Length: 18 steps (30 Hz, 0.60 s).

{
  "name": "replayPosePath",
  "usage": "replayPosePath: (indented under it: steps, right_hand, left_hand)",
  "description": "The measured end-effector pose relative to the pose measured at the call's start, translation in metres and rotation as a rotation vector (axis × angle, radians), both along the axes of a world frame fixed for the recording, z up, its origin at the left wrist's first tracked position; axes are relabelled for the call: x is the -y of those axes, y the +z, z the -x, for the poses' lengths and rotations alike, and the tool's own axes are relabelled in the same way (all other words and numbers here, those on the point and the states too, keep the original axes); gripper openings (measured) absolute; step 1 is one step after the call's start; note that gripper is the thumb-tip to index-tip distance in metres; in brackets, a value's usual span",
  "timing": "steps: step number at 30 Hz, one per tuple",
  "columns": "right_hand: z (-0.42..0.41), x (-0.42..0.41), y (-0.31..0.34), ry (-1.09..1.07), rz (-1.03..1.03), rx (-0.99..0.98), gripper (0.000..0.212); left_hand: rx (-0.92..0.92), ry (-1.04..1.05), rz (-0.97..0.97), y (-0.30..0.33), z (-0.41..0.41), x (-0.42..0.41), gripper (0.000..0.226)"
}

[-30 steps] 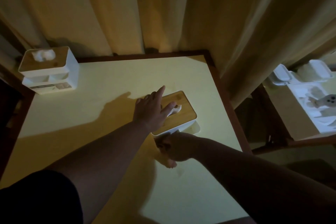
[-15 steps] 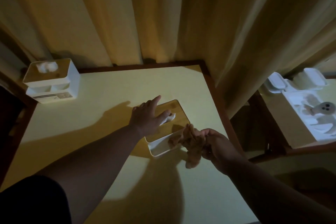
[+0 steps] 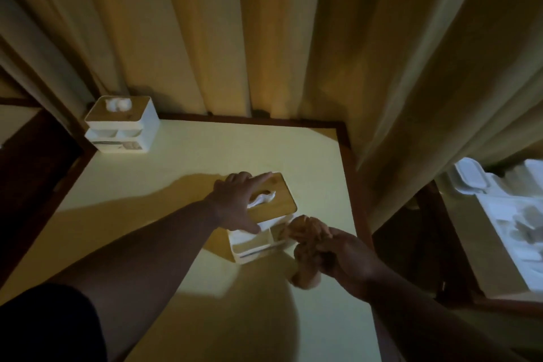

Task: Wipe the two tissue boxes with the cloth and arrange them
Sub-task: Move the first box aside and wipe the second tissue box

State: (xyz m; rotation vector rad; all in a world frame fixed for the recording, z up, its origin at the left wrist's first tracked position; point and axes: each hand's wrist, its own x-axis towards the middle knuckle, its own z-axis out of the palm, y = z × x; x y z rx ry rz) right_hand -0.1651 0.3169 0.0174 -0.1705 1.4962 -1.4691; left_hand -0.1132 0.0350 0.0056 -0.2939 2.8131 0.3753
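A dim room in a home or lodging, by the look of it. Long beige curtains (image 3: 264,38) hang to the floor along the far side, behind a pale yellow table (image 3: 182,161) with a dark wooden rim. To the right stands a second wooden table (image 3: 458,258) carrying white plastic containers (image 3: 505,214).

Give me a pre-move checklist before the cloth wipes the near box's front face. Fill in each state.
1. Left hand steadying the near tissue box on its wooden lid: ok.
2. Cloth gripped in right hand: ok.
3. Cloth touching the box's front compartments: cannot tell.
4. Box sits fully on the table, away from the edge: ok.
5. Far tissue box clear of the wiping path: ok.
6. Far box wiped already: cannot tell.
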Motion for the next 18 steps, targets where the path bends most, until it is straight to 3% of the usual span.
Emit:
replayPosePath:
  steps: [3,7,10,15,18]
  right_hand:
    - [0.013,-0.012,0.003,-0.025,-0.08,-0.289,0.026]
    - [0.025,-0.029,0.018,-0.042,-0.055,-0.619,0.028]
    - [0.038,-0.035,0.036,-0.14,0.076,-0.628,0.027]
    - [0.056,-0.027,0.063,-0.216,0.099,-0.799,0.026]
    - [0.053,-0.014,0.083,-0.23,0.242,-0.666,0.023]
  left_hand:
    - [0.002,0.23,-0.236,0.011,0.0,-0.002,0.128]
    - [-0.085,0.502,-0.804,0.026,-0.003,-0.005,0.114]
    - [-0.135,0.587,-1.015,0.043,-0.006,-0.018,0.095]
    - [-0.203,0.753,-1.286,0.059,-0.011,-0.045,0.05]
    - [-0.269,0.919,-1.404,0.065,-0.005,-0.057,0.016]
